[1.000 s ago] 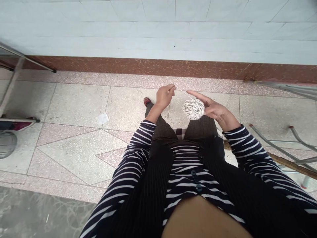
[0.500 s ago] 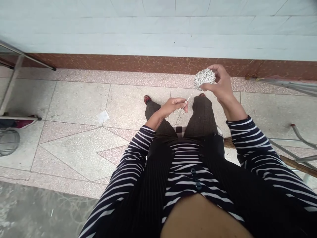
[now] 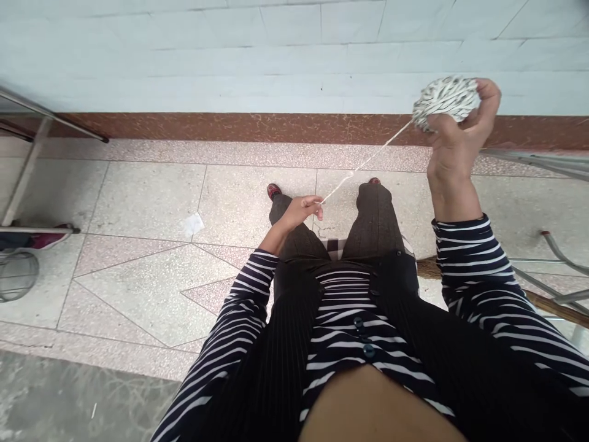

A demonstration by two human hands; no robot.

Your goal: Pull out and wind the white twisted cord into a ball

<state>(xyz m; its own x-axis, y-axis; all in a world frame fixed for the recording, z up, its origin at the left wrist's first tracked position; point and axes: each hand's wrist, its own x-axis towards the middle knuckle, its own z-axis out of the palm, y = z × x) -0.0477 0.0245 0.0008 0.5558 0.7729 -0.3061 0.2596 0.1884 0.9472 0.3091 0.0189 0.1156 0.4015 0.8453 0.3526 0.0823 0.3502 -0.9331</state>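
Note:
A ball of white cord with dark flecks is gripped in my right hand, raised at the upper right in front of the wall. From its lower left side a single strand of cord runs down in a taut slanting line. The lower end of that strand is pinched in my left hand, which hangs above my left thigh. A small knot or thicker spot shows partway along the strand. What lies inside my left fingers is hidden.
A tiled wall with a brown base stands ahead. White paper lies on the floor. Metal legs, a wire basket and another person's shoe are at left. A wooden pole and metal tubing are at right.
My right hand has moved up and to the right with the ball of cord. My left hand has shifted slightly left and down, and the strand between them is much longer.

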